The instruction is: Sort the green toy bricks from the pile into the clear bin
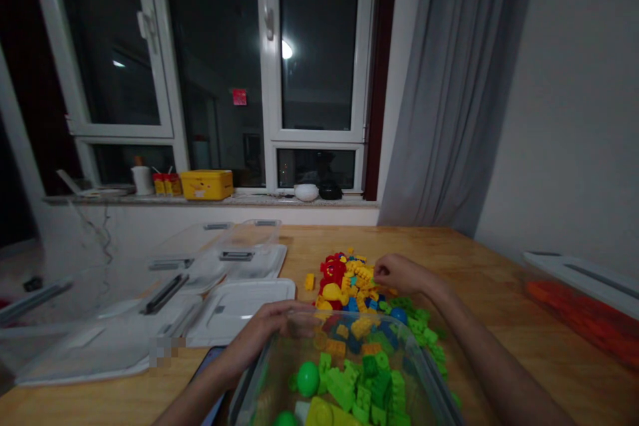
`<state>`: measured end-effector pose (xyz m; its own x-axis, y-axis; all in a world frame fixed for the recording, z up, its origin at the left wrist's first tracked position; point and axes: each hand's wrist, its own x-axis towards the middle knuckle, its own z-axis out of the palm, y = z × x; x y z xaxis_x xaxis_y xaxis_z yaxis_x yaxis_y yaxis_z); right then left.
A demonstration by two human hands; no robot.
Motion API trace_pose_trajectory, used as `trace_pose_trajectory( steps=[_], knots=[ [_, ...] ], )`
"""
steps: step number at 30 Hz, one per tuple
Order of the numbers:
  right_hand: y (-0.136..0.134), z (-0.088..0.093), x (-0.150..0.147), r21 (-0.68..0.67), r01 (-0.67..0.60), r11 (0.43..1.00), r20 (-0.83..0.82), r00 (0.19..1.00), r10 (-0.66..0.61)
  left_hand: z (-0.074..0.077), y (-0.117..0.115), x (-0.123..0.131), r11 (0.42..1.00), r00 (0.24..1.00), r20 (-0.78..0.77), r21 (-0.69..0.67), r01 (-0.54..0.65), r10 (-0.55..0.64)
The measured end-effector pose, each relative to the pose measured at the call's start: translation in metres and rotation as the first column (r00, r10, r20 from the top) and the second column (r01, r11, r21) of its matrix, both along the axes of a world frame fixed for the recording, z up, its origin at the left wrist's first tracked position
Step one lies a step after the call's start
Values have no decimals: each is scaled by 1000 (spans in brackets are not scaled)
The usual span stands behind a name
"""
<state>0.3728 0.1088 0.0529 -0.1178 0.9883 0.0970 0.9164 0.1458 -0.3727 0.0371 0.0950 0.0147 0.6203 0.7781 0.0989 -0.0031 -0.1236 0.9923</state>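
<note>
A clear plastic bin [279,373] stands at the near edge of the view, with green building blocks [344,386] and a green ball [308,379] in it. Just beyond it a pile of mostly yellow blocks [360,274] lies on the table, with red, blue and green ones. My left hand [284,314] is at the bin's far left corner by the pile; its fingers are partly behind the plastic wall, so their grip is unclear. At the pile's right side my right hand [397,271] has its fingers curled together beside yellow blocks. Whatever they pinch, if anything, is hidden.
Several clear bins and pale lids [244,303] cover the left of the wooden table [494,306]. On the right stands a bin with orange-red contents [584,309]. A yellow box [206,184] rests on the windowsill. Loose green blocks [429,333] trail along the bin's right side.
</note>
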Motion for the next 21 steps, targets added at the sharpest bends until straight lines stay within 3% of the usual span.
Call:
trace_pose_trajectory(
  steps=[5, 8, 11, 13, 16, 21],
  knots=[
    [-47, 39, -36, 110, -308, 945, -90, 944, 318, -7, 9, -2, 1000, 1000, -8, -1, 15, -15],
    [-77, 52, -64, -30, -483, 875, -120, 871, 477, -11, 15, -3, 999, 999, -30, 31, 19, -18],
    [-98, 53, -86, -186, -604, 775, -110, 797, 594, -9, 15, -4, 997, 999, -47, 70, 22, -18],
    [-107, 49, -96, -232, -613, 755, 18, 773, 634, -6, 11, -3, 997, 999, -45, 75, 11, -8],
    [-115, 40, -104, -264, -576, 773, 235, 739, 631, -2, 6, -1, 999, 999, -31, 45, -20, 21],
    [-124, 34, -109, -256, -567, 783, 339, 706, 622, -6, 7, -1, 997, 999, 5, -62, 34, -34]
  ],
)
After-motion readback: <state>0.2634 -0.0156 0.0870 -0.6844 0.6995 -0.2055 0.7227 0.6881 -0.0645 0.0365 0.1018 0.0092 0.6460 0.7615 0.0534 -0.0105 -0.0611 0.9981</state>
